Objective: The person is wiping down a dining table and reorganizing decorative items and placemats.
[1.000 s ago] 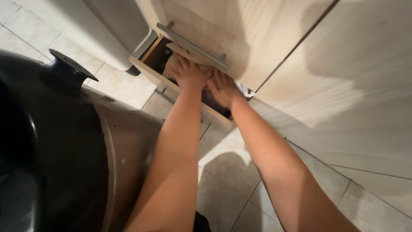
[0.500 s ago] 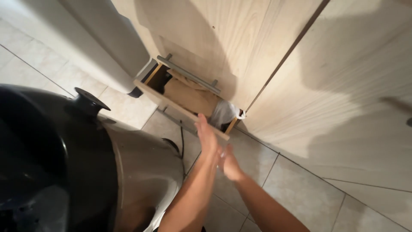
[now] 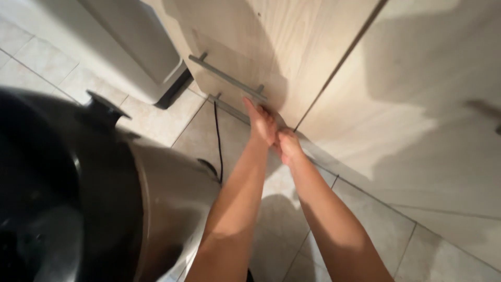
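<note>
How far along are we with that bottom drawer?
Done: the bottom drawer looks pushed flush with the cabinet front, with no contents showing. In hand: the left hand and right hand are both pressed against its front near the floor. Left: only letting go; I cannot tell whether it is fully seated.

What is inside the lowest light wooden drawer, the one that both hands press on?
Nothing inside shows: the light wooden drawer front sits shut, under the left hand and right hand. Any contents are covered.
</note>
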